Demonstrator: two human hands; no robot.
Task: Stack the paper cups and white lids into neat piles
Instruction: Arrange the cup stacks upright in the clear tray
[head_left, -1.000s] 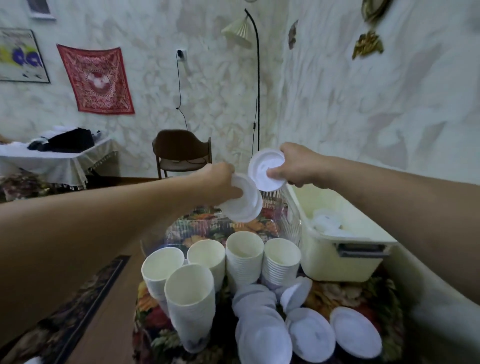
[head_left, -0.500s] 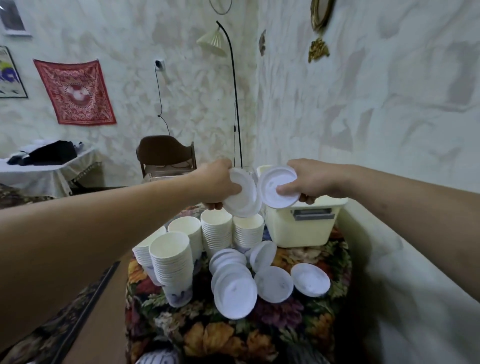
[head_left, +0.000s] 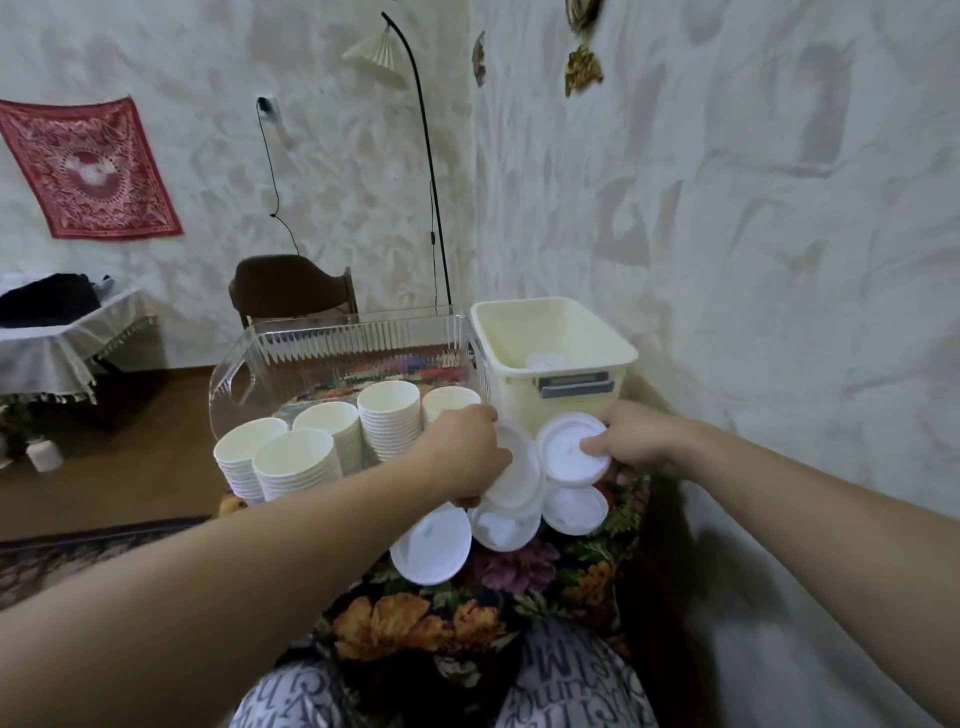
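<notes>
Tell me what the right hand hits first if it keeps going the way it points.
The right hand, holding a lid, points left toward the left hand. It would probably first meet the lid stack held there, though depth is unclear.

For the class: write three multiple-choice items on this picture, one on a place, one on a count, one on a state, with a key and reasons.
1. Where does the cream tub stand?
A. right of the clear bin
B. on the floor
C. on the chair

2. How many cup stacks show?
A. two
B. five
C. nine

3. What does the right hand hold?
A. nothing
B. a cup
C. a single lid

Key: 1 A, they stand side by side on the table; 2 B, five stacks show; 3 C, its thumb presses on one lid.
</notes>
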